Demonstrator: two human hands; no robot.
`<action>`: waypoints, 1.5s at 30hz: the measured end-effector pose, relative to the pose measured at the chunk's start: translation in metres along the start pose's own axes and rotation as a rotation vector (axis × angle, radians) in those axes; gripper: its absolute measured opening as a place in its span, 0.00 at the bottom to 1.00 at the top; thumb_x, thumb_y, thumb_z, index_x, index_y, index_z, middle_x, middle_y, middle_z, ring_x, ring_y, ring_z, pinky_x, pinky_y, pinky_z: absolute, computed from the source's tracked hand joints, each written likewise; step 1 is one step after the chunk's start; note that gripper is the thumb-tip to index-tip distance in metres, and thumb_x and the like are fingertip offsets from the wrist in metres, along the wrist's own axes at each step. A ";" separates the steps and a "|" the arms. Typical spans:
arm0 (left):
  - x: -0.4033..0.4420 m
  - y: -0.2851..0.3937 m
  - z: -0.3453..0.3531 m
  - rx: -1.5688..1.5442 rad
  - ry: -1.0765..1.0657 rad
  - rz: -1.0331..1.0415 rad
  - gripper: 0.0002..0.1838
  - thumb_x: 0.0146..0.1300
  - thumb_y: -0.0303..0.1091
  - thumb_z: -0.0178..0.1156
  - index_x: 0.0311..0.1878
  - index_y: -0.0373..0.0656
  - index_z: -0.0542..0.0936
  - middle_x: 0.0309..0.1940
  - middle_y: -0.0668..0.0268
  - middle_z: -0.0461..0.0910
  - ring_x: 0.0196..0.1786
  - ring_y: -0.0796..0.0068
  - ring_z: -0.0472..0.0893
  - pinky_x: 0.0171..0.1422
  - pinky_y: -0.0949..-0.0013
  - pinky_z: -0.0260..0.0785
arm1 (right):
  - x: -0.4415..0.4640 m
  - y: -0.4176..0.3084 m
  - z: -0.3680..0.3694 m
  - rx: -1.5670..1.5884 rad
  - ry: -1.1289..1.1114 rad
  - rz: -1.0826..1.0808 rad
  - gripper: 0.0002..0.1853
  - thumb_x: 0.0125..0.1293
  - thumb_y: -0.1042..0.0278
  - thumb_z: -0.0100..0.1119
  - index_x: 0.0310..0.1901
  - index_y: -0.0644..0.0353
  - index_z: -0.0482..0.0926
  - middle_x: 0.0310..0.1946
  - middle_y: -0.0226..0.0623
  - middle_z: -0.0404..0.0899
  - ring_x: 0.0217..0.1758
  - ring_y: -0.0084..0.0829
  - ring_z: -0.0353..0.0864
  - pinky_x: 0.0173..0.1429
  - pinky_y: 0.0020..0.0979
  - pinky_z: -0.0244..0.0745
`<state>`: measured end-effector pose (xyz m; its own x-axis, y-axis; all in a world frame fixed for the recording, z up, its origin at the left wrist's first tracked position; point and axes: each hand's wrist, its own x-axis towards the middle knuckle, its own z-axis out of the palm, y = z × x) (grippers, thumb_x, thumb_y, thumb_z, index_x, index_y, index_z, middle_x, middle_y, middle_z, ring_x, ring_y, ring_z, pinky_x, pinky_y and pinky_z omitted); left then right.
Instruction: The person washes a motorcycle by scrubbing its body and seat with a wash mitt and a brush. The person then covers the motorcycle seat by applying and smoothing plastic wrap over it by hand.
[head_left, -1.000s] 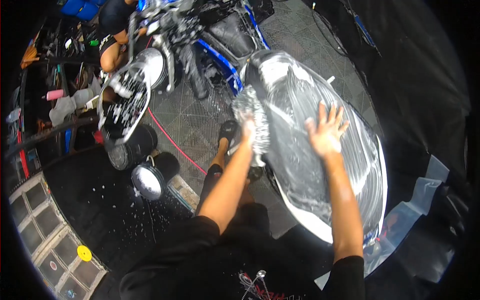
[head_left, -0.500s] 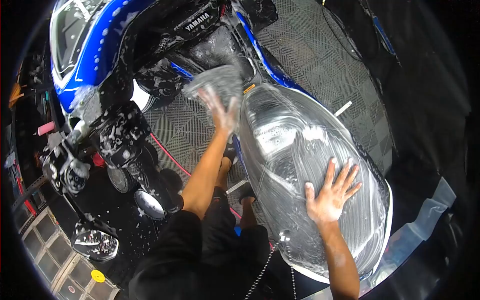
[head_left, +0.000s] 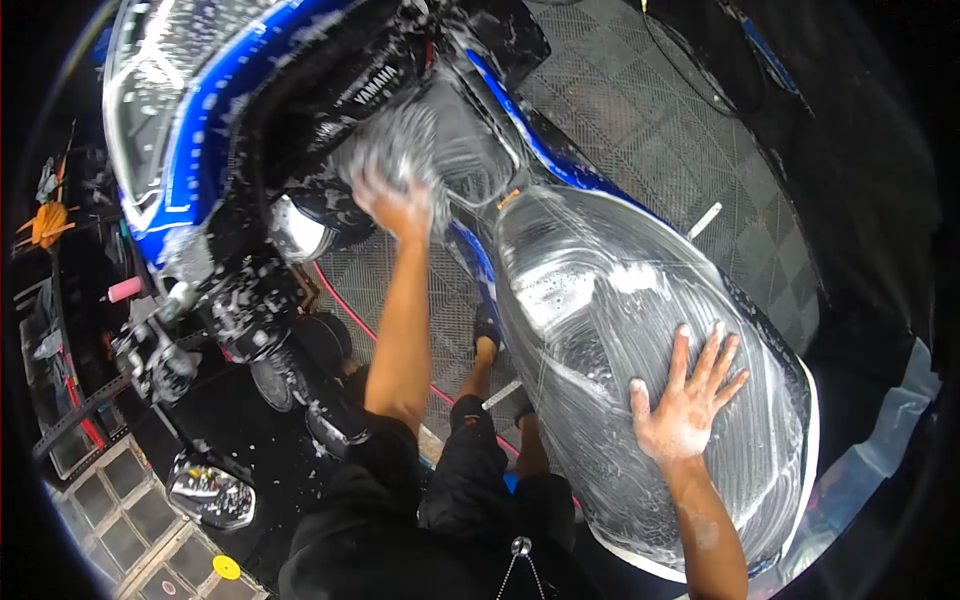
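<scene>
A blue and black Yamaha scooter (head_left: 185,150) lies streaked with white foam below me. My left hand (head_left: 395,205) is blurred and presses a soapy grey cloth (head_left: 405,140) against the black panel between the front end and the seat. The cloth's edges are smeared by motion. On the foam-covered black seat (head_left: 590,400) my right hand (head_left: 685,405) rests palm down, fingers spread, with nothing in it. Suds coat the fingertips.
Foamy handlebar parts (head_left: 245,280) and a mirror (head_left: 212,490) jut out at the left. A red hose (head_left: 350,310) runs over the grey tiled floor (head_left: 640,130). Clear plastic sheeting (head_left: 880,430) lies at the right, and a pink bottle (head_left: 124,289) is at far left.
My left hand has moved forward and left with the cloth, from beside the seat's front end onto the panel below the Yamaha lettering. The right hand stays on the seat; the view has shifted slightly.
</scene>
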<state>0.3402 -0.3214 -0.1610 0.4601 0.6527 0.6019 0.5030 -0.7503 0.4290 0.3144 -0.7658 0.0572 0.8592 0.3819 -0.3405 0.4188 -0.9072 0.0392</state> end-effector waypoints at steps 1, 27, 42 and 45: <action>-0.017 -0.001 -0.007 -0.264 0.092 -0.087 0.31 0.70 0.46 0.62 0.71 0.40 0.68 0.67 0.47 0.69 0.71 0.51 0.69 0.76 0.46 0.61 | 0.001 -0.002 -0.006 0.028 -0.023 0.017 0.48 0.63 0.42 0.59 0.80 0.57 0.54 0.82 0.63 0.38 0.85 0.64 0.25 0.78 0.73 0.17; 0.118 0.232 -0.115 -2.096 -0.296 -0.789 0.36 0.72 0.60 0.49 0.70 0.38 0.69 0.70 0.49 0.68 0.74 0.47 0.65 0.79 0.42 0.56 | -0.007 -0.006 -0.043 0.177 -0.105 0.057 0.46 0.67 0.37 0.53 0.80 0.55 0.55 0.82 0.59 0.41 0.86 0.62 0.25 0.79 0.73 0.18; 0.159 0.247 -0.265 -0.576 0.028 -0.267 0.52 0.68 0.71 0.47 0.76 0.30 0.57 0.74 0.31 0.54 0.79 0.33 0.51 0.82 0.41 0.48 | -0.013 0.006 -0.050 0.302 -0.068 0.039 0.45 0.67 0.36 0.52 0.80 0.53 0.57 0.83 0.57 0.41 0.86 0.61 0.25 0.78 0.73 0.16; 0.263 0.256 -0.209 -0.109 0.123 -0.284 0.55 0.67 0.74 0.47 0.77 0.28 0.55 0.75 0.27 0.51 0.80 0.30 0.48 0.82 0.40 0.46 | -0.015 0.008 -0.049 0.302 -0.053 0.032 0.45 0.67 0.36 0.52 0.80 0.52 0.57 0.83 0.57 0.40 0.86 0.61 0.25 0.79 0.73 0.17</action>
<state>0.4375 -0.3635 0.2478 0.2172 0.8247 0.5222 0.5138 -0.5515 0.6572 0.3198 -0.7702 0.1086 0.8507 0.3502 -0.3920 0.2791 -0.9329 -0.2277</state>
